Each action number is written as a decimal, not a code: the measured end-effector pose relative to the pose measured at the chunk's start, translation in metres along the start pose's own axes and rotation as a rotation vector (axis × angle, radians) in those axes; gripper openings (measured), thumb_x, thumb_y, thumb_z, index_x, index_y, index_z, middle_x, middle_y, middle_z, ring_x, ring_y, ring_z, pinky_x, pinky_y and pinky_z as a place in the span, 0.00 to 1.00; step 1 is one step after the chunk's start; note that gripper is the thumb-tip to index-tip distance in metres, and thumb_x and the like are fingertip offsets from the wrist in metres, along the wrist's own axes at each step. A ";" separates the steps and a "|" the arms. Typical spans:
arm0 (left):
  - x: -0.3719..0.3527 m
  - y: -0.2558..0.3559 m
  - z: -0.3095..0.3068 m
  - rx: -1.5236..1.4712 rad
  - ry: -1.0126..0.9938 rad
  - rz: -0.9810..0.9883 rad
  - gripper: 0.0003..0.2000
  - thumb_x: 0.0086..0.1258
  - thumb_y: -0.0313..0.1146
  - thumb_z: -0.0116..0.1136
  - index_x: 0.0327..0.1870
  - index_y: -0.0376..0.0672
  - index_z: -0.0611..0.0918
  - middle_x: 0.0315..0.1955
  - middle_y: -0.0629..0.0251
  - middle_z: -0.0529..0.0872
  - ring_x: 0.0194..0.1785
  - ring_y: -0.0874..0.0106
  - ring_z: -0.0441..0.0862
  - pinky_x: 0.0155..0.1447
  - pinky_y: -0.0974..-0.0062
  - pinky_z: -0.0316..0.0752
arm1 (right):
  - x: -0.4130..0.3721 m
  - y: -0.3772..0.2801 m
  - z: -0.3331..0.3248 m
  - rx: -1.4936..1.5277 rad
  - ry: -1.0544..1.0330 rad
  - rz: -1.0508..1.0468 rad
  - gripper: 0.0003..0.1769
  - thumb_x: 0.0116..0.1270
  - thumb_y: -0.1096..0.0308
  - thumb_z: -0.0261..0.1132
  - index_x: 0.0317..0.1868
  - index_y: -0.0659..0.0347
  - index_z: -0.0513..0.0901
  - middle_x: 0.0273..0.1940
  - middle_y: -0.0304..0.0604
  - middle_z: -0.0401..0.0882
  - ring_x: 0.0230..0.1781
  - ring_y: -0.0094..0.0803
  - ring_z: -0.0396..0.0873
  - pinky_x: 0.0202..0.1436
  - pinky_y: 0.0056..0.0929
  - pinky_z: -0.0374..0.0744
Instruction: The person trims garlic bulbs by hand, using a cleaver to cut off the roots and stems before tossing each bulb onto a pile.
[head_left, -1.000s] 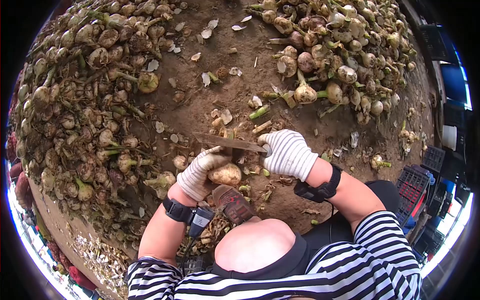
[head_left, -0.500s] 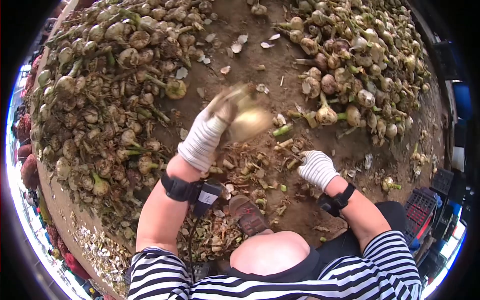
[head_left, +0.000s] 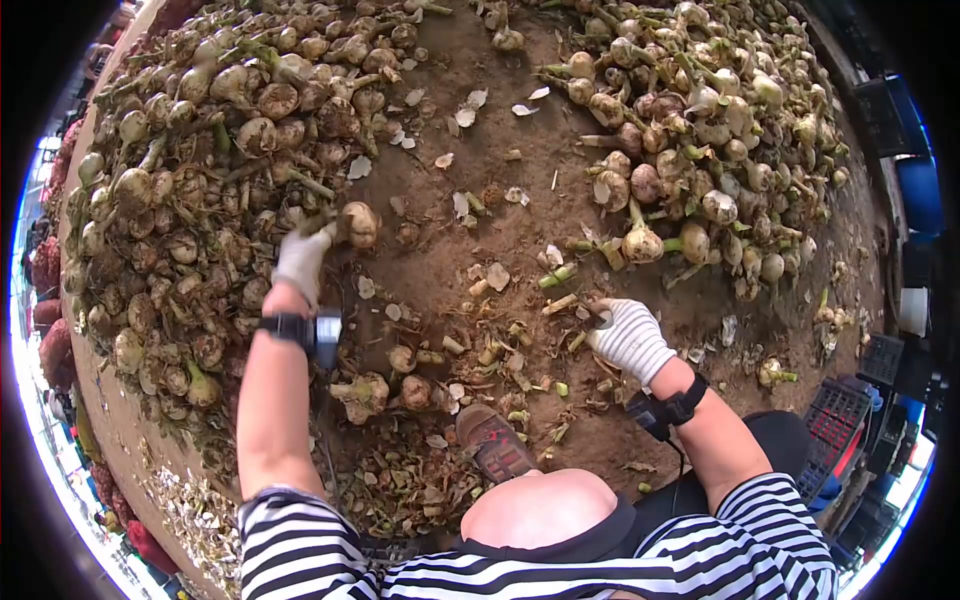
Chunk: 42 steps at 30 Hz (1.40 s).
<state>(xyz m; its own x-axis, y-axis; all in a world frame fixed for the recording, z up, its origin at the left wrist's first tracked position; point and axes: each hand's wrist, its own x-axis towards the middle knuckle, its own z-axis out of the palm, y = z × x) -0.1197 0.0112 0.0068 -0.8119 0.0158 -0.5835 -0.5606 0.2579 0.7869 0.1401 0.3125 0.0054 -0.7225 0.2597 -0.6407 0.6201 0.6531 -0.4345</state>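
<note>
My left hand (head_left: pixel 303 262), in a white knitted glove, is at the inner edge of the left garlic heap (head_left: pixel 190 230). Its fingers are closed at the stem of a garlic bulb (head_left: pixel 361 225), whose round head points right. My right hand (head_left: pixel 632 336), in a striped white glove, hovers low over the soil, closed around a small dark object (head_left: pixel 603 319) mostly hidden by the fingers. Cut stem pieces (head_left: pixel 558 276) lie just beyond it. Below my left forearm, several garlic bulbs (head_left: pixel 362 396) rest on the ground.
A second garlic heap (head_left: pixel 700 150) spreads at the right. Trimmed stems and peelings (head_left: pixel 410 480) cover the soil around my shoe (head_left: pixel 492 440). Dark plastic crates (head_left: pixel 838 420) stand at the right edge, and red mesh sacks (head_left: pixel 57 350) line the far left.
My left hand has moved left from the middle to the heap; the blurred garlic it held is no longer in it. It now grips another bulb. The right hand stays nearly in place.
</note>
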 end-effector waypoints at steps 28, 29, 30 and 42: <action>-0.151 -0.100 0.067 -0.007 -0.714 0.352 0.26 0.60 0.32 0.63 0.58 0.44 0.67 0.49 0.60 0.79 0.52 0.73 0.77 0.54 0.72 0.76 | -0.035 -0.068 0.007 -0.215 0.128 -0.621 0.13 0.42 0.63 0.64 0.32 0.55 0.81 0.22 0.47 0.77 0.27 0.45 0.79 0.30 0.41 0.76; -0.156 -0.100 0.070 -0.005 -0.714 0.349 0.26 0.60 0.32 0.63 0.58 0.44 0.67 0.49 0.60 0.79 0.52 0.73 0.77 0.54 0.72 0.76 | -0.033 -0.068 0.006 -0.212 0.126 -0.619 0.13 0.42 0.63 0.64 0.32 0.55 0.81 0.22 0.47 0.77 0.27 0.45 0.79 0.30 0.41 0.76; -0.162 -0.098 0.077 -0.200 -0.678 0.290 0.25 0.59 0.34 0.64 0.58 0.45 0.68 0.48 0.60 0.80 0.51 0.71 0.78 0.55 0.69 0.76 | -0.029 -0.071 0.001 -0.258 0.007 -0.511 0.15 0.46 0.63 0.63 0.37 0.56 0.81 0.24 0.47 0.79 0.31 0.44 0.81 0.33 0.41 0.78; -0.143 -0.065 0.067 -0.236 -0.544 0.283 0.45 0.42 0.32 0.77 0.63 0.44 0.61 0.49 0.63 0.78 0.51 0.72 0.77 0.57 0.72 0.75 | -0.027 -0.052 -0.019 -0.241 0.120 -0.443 0.11 0.47 0.66 0.62 0.34 0.56 0.82 0.24 0.47 0.79 0.25 0.44 0.79 0.29 0.39 0.78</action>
<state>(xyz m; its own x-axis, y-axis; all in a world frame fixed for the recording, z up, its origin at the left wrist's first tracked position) 0.0444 0.0572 0.0255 -0.7698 0.5540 -0.3168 -0.4085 -0.0463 0.9116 0.1215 0.2855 0.0573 -0.9383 -0.0084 -0.3456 0.1692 0.8607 -0.4802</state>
